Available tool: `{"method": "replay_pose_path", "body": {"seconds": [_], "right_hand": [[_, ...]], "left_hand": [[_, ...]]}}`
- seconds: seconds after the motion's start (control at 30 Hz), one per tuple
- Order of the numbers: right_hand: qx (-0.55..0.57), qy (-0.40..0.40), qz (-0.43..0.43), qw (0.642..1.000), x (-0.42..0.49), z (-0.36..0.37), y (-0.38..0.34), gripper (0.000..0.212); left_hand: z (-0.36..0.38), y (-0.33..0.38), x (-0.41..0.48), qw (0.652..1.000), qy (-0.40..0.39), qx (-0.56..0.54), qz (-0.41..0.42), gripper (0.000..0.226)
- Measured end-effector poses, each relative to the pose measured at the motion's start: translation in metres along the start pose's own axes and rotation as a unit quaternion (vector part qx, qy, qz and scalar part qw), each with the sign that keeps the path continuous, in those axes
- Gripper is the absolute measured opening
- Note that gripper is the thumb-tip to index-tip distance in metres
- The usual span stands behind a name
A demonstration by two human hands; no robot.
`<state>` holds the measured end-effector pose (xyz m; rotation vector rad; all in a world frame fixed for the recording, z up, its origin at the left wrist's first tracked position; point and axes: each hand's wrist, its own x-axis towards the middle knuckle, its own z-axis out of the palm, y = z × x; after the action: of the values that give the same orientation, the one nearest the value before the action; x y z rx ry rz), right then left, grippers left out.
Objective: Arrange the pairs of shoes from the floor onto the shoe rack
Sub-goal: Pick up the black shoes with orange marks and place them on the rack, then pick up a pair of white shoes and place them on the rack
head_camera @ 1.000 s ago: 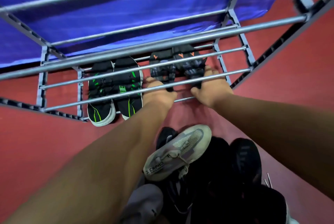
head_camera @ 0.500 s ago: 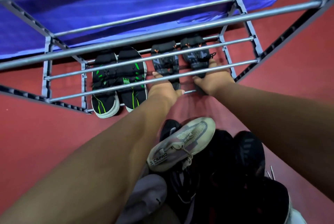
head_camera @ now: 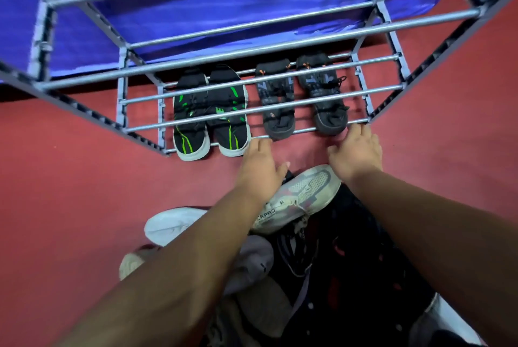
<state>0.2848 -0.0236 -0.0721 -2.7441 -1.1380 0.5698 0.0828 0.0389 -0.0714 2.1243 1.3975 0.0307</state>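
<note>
A grey metal shoe rack [head_camera: 252, 49] with a blue cloth back stands in front of me. On its lowest tier sit a black pair with green stripes [head_camera: 210, 114] at the left and a dark grey pair with orange marks [head_camera: 301, 94] at the right. My left hand [head_camera: 260, 167] and my right hand [head_camera: 356, 150] hover just in front of the lowest front bar, fingers straight, holding nothing. Below them lies a pile of shoes on the floor, topped by a grey-white sneaker [head_camera: 297, 198].
The floor [head_camera: 70, 192] is red. In the pile near my body are a white shoe [head_camera: 171, 223], a grey shoe [head_camera: 252, 259] and several black shoes [head_camera: 350, 262]. The upper tiers of the rack hold nothing.
Both hands have let go of the dark grey pair and drawn back out of the lowest tier toward me. The pair now rests on the rack bars.
</note>
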Motion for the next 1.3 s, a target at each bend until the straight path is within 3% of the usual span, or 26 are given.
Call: {"method": "replay_pose_path", "body": {"seconds": [0.37,0.53,0.7,0.83,1.0,1.1,1.2,1.3], "right_hand": [[0.029,-0.123,-0.093,0.988,-0.134,-0.025,-0.048,0.038],[0.03,-0.209,-0.058,0.976,-0.179,-0.024,-0.062,0.036],[0.008,-0.235,-0.162,0.958,-0.225,-0.01,-0.052,0.055],[-0.02,-0.259,-0.242,0.935,-0.25,0.009,-0.053,0.08],[-0.091,-0.261,-0.27,0.922,-0.252,0.033,-0.056,0.087],[-0.19,-0.234,-0.299,0.905,-0.244,0.039,-0.058,0.088],[-0.232,-0.223,-0.324,0.889,-0.24,0.047,-0.06,0.097],[-0.211,-0.212,-0.317,0.9,-0.241,0.053,-0.067,0.105]], "left_hand": [[-0.052,-0.043,-0.137,0.981,-0.116,0.065,-0.142,0.054],[-0.063,-0.06,-0.203,0.957,-0.11,0.033,-0.267,0.057],[-0.049,-0.068,-0.252,0.978,-0.062,0.059,-0.19,0.066],[-0.053,-0.085,-0.26,0.957,-0.026,0.108,-0.269,0.072],[-0.067,-0.125,-0.25,0.912,-0.031,-0.042,-0.407,0.069],[-0.06,-0.15,-0.242,0.893,0.001,-0.154,-0.424,0.055],[-0.046,-0.162,-0.236,0.878,0.053,-0.224,-0.42,0.054],[-0.048,-0.156,-0.226,0.809,0.146,-0.347,-0.451,0.06]]}}
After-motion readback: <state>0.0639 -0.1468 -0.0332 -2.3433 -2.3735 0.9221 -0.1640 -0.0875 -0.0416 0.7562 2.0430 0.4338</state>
